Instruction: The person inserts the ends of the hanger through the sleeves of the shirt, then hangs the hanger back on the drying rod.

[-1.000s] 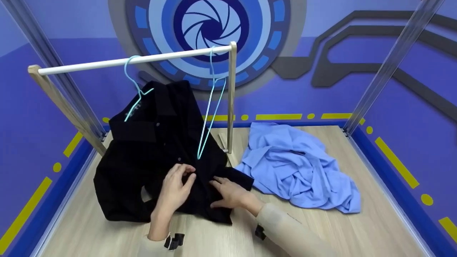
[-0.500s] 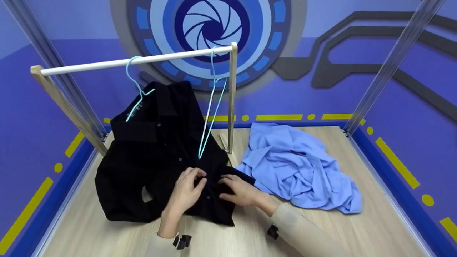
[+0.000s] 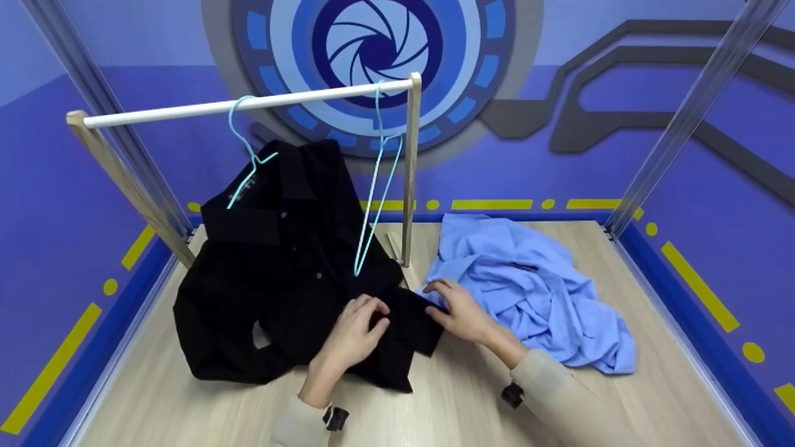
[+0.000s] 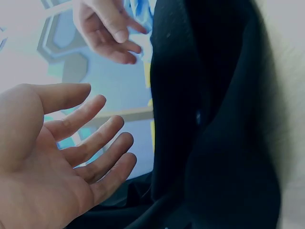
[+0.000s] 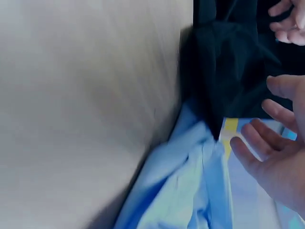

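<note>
A black button-up shirt [image 3: 248, 285] hangs from a light-blue hanger [image 3: 239, 133], its lower part spread over the wooden tabletop. Over the shirt's lower front is my left hand [image 3: 354, 332]; the left wrist view shows that hand [image 4: 71, 157] with relaxed fingers and nothing held. My right hand [image 3: 463, 310] is by the black sleeve end, between it and a crumpled blue garment [image 3: 528, 298]. In the right wrist view its loosely bent fingers [image 5: 259, 143] hold nothing, with the black cloth [image 5: 228, 71] and the blue cloth [image 5: 190, 171] close by.
A clothes rack with a white rail [image 3: 186, 112] and wooden posts [image 3: 412, 180] stands at the back left. A second hanger [image 3: 376, 211], bare, hangs near its right post. Blue-purple walls enclose the table [image 3: 472, 403].
Both hands have moved right. My right hand has come off the shirt's lower front to its sleeve end, near the blue garment. My left hand has slid across the front.
</note>
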Tool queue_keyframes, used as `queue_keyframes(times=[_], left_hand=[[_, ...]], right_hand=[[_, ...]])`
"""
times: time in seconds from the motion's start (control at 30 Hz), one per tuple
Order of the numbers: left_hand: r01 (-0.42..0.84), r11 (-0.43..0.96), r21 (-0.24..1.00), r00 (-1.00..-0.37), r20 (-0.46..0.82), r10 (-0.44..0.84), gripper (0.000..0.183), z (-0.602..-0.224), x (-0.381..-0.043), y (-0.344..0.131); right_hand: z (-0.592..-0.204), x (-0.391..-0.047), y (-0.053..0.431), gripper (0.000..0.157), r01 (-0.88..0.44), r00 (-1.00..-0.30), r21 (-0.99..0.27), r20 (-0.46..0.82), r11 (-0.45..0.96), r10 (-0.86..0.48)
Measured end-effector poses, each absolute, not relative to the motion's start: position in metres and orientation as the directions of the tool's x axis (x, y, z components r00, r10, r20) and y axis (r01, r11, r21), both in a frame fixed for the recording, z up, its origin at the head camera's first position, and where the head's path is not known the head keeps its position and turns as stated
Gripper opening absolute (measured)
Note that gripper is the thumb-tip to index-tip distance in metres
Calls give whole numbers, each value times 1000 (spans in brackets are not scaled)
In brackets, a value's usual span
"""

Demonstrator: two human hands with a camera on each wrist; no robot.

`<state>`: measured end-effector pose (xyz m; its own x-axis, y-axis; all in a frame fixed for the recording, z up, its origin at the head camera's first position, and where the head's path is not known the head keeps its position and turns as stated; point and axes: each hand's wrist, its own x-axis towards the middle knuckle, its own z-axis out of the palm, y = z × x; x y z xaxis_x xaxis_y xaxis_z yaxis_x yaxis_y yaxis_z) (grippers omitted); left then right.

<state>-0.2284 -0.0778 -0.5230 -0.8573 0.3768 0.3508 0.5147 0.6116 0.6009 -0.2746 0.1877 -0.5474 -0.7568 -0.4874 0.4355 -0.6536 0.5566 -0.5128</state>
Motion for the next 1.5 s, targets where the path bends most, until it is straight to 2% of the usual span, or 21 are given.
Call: queue_keyframes(times=[0.17,0.3,0.57,0.93,1.17,1.5], left_hand=[[529,628,571,-848,333,412,14,-525,-229,-68],[559,627,543,-829,339,445,18,-527,-232,-62],[574,633,520,-817,312,485,20,-526,-234,-55],[575,641,508,-813,268,517,21,-524,-233,-49],[579,649,494,-809,247,534,20,-526,-231,-47],[582,651,487,-805,231,547,20,-527,-230,-46]], right_hand=[[-547,-278,212,38,-608,-786,-496,483,620,-386],[-548,-278,233,49,-529,-829,-483,471,698,-302],[-543,-275,268,91,-266,-953,-440,251,858,-167],[-538,-275,297,121,-33,-999,-399,40,916,-19],[-547,-276,304,129,21,-994,-443,-106,896,-29],[-555,-272,303,122,-77,-985,-397,-114,915,-133]])
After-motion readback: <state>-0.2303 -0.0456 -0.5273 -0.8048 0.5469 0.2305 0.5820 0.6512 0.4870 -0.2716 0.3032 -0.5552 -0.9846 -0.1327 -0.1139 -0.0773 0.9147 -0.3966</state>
